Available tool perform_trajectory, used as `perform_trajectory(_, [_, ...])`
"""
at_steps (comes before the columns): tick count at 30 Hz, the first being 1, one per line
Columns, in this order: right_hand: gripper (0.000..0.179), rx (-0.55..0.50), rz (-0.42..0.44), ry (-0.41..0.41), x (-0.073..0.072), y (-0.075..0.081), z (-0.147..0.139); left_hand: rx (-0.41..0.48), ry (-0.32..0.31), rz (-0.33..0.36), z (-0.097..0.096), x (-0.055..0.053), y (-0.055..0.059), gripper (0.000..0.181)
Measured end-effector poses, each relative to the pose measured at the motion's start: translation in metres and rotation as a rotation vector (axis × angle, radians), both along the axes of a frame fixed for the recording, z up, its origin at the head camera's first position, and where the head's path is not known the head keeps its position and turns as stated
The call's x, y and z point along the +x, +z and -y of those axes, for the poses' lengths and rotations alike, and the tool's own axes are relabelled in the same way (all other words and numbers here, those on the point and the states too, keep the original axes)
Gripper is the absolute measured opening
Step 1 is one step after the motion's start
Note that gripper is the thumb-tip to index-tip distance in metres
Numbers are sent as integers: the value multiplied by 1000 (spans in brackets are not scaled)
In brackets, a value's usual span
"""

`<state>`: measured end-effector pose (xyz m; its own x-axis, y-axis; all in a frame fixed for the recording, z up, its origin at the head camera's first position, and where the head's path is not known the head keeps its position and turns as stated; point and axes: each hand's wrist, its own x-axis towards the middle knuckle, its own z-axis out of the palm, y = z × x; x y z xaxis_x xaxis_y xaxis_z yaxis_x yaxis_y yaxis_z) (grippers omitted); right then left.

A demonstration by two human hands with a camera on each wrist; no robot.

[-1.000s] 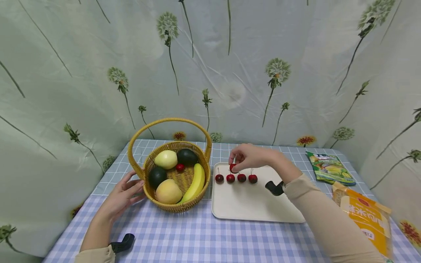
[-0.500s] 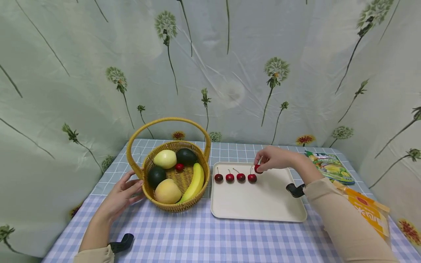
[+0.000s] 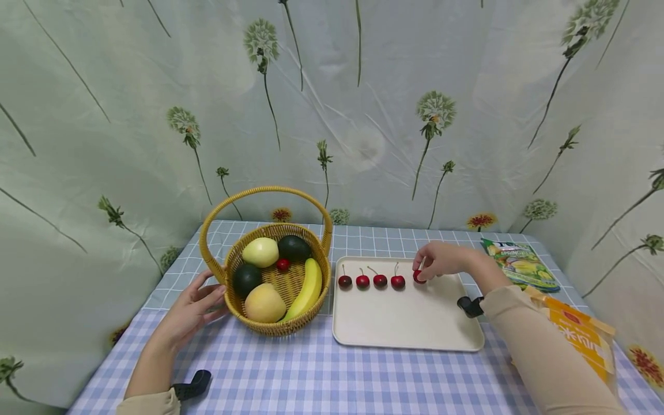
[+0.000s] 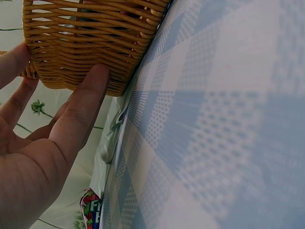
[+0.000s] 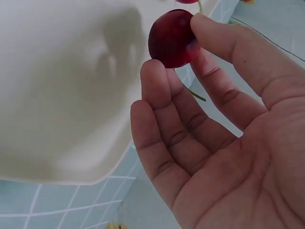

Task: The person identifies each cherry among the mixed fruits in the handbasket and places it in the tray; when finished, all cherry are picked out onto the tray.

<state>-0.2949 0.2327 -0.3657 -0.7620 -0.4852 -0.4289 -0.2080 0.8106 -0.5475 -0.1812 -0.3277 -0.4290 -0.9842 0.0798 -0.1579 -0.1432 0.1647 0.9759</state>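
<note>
My right hand [image 3: 440, 259] pinches a dark red cherry [image 5: 172, 39] between thumb and fingertips, low over the cream tray [image 3: 404, 323]. The cherry's green stem [image 5: 194, 93] shows behind the fingers in the right wrist view. To its left, several stemmed cherries stand in a row along the tray's back half, with one cherry [image 3: 397, 282] nearest the hand. My left hand [image 3: 189, 311] rests against the left side of the woven basket [image 3: 280, 329], its fingers loosely spread. In the left wrist view, a fingertip [image 4: 99, 71] lies right at the basket's wicker wall.
The basket holds a banana [image 3: 307, 291], a peach [image 3: 265, 302], a pale yellow fruit [image 3: 260, 252], dark green fruits and a small red fruit [image 3: 282, 264]. A green packet [image 3: 521, 265] and an orange packet [image 3: 578, 331] lie right of the tray. A floral curtain hangs behind.
My right hand has carried a cherry rightward from behind the row, then lowered it at the row's right end. The left hand stays at the basket.
</note>
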Motion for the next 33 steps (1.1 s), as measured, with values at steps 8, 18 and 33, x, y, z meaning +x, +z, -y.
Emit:
perform_trajectory(8, [16,-32,30,-17,-1,-13,-5,-7,4,12,0,0,-1,62])
perform_trajectory(18, [17,-60,75,-33,-3,-19,-6,4,7,7,0,0,0,61])
perform_trajectory(33, [19,-93,70,-23,-3,-20,-2,19,-12,-9,1,0,-1,58])
